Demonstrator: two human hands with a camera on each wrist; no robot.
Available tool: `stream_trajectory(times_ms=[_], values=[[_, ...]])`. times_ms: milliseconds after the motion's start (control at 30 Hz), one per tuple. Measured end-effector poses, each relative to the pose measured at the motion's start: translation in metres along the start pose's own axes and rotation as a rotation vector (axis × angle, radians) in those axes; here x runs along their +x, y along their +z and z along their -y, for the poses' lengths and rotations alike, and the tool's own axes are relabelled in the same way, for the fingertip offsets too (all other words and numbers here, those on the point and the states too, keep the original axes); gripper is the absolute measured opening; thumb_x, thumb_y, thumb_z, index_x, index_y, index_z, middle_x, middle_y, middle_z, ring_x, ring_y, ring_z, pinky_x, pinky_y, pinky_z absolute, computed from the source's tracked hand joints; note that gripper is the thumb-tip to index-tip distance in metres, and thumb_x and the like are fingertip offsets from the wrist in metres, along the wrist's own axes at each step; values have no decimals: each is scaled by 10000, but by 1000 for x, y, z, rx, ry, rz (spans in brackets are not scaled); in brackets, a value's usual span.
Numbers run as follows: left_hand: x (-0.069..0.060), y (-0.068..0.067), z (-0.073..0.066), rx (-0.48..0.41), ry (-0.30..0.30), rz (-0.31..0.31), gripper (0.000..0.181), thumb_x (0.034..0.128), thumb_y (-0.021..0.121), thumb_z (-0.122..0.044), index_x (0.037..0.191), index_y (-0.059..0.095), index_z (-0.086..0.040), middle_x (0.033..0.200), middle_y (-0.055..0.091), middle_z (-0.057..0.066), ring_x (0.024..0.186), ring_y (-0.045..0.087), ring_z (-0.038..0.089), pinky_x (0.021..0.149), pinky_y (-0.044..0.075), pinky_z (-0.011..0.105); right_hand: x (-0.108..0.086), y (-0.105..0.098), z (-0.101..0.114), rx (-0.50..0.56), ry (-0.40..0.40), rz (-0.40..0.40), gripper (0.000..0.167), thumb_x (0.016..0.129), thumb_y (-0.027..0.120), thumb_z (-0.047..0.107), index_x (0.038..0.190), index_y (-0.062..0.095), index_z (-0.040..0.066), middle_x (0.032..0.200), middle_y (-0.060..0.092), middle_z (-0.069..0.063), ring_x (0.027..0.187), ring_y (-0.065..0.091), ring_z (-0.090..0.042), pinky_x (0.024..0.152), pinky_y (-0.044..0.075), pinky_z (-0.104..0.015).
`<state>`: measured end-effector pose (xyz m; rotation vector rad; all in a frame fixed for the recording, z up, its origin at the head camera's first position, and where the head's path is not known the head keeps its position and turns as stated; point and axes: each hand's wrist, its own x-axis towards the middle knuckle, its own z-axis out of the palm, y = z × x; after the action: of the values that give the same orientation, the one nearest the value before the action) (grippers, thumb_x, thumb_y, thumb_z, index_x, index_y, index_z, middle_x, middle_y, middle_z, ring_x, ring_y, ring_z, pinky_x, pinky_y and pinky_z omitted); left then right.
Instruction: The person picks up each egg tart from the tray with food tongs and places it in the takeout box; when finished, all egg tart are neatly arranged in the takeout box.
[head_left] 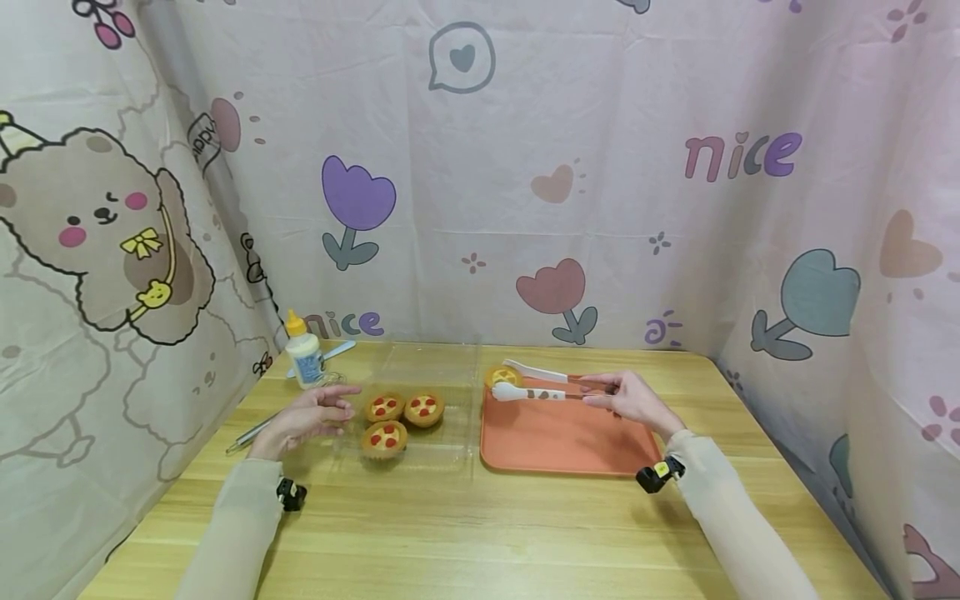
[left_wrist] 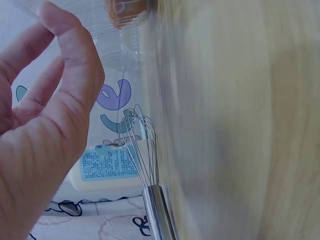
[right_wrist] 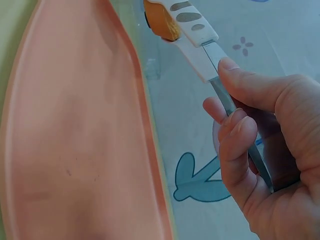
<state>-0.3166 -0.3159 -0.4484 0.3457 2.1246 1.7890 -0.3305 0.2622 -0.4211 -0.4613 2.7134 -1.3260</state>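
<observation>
My right hand (head_left: 633, 402) grips white-tipped tongs (head_left: 540, 394) above the orange tray (head_left: 570, 442). Between the tong tips, over the tray's back left corner, is a yellow-topped tart (head_left: 504, 377); the right wrist view shows the tart (right_wrist: 162, 22) between the tongs' white ends (right_wrist: 192, 55), with thumb and fingers (right_wrist: 240, 135) round the metal arms. My left hand (head_left: 303, 421), fingers loosely bent and holding nothing, is at the left side of a clear plastic box (head_left: 450, 454). Inside it sit several tarts with red pieces on top (head_left: 384, 439). Whether the left fingertips touch the box is unclear.
A glue bottle with a yellow cap (head_left: 306, 358) stands at the back left, beside a pale blue utensil (head_left: 340, 350). A metal whisk (left_wrist: 157, 210) lies by the left hand. Patterned curtains (head_left: 465, 208) hang behind and beside the wooden table (head_left: 420, 542).
</observation>
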Motion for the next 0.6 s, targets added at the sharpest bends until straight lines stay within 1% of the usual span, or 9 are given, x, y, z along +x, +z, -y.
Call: stream_trajectory(times_ms=[33, 100, 133, 200, 267, 333, 467, 533, 600], values=[[0, 0, 0, 1, 1, 0, 664, 955, 615, -71, 1501, 262, 65, 999, 590, 19, 891, 643, 185, 778, 587, 344, 0, 1, 2, -2, -6, 4, 490, 841, 774, 339, 1280, 668, 148, 1000, 748, -42, 463, 433, -101, 432, 418, -234], [-1, 0, 2, 3, 3, 1, 665, 956, 615, -73, 1500, 260, 66, 1002, 590, 20, 893, 644, 188, 777, 587, 345, -1, 2, 7, -6, -19, 12, 478, 846, 770, 329, 1280, 668, 157, 839, 713, -27, 458, 426, -110, 429, 417, -241], [-1, 0, 2, 6, 4, 1, 665, 956, 614, -73, 1500, 258, 68, 1003, 590, 22, 893, 644, 190, 776, 587, 345, -1, 3, 9, -5, -18, 13, 473, 844, 772, 327, 1277, 671, 165, 748, 663, -10, 455, 424, -114, 427, 416, -243], [-2, 0, 3, 10, 2, 1, 664, 957, 612, -71, 1501, 257, 68, 1010, 589, 28, 893, 644, 193, 777, 587, 347, -1, 5, 12, -6, -20, 16, 474, 842, 774, 333, 1278, 672, 177, 633, 542, 10, 452, 417, -114, 426, 413, -243], [-2, 0, 3, 16, -1, -3, 659, 958, 609, -70, 1501, 260, 63, 1018, 583, 35, 895, 641, 195, 777, 587, 342, -2, 6, 14, 0, -29, 21, 476, 842, 773, 339, 1279, 671, 180, 647, 562, 27, 462, 415, -109, 430, 411, -239], [-2, 0, 3, 18, -1, -7, 650, 960, 604, -66, 1500, 265, 60, 1023, 579, 45, 893, 638, 197, 771, 587, 334, -2, 7, 16, 16, -43, 33, 479, 846, 768, 347, 1283, 668, 180, 752, 660, 35, 470, 414, -105, 433, 411, -234], [-1, 0, 2, 17, 6, -6, 646, 962, 594, -57, 1501, 259, 63, 1030, 573, 66, 892, 633, 193, 760, 582, 312, -4, 10, 21, 51, -66, 64, 491, 854, 759, 361, 1295, 658, 172, 911, 730, -67, 473, 396, -90, 435, 399, -221], [-1, 1, 2, 12, 7, -3, 648, 962, 589, -47, 1503, 251, 66, 1039, 573, 83, 894, 634, 188, 762, 581, 309, -5, 11, 25, 55, -75, 75, 491, 854, 759, 365, 1294, 659, 171, 877, 711, -128, 466, 388, -87, 432, 393, -218], [-1, 1, 3, 12, 7, -3, 646, 964, 584, -43, 1505, 248, 66, 1054, 575, 103, 900, 634, 186, 770, 580, 311, -4, 13, 29, 52, -86, 81, 483, 853, 759, 365, 1285, 665, 169, 892, 718, -119, 458, 388, -88, 426, 394, -224]])
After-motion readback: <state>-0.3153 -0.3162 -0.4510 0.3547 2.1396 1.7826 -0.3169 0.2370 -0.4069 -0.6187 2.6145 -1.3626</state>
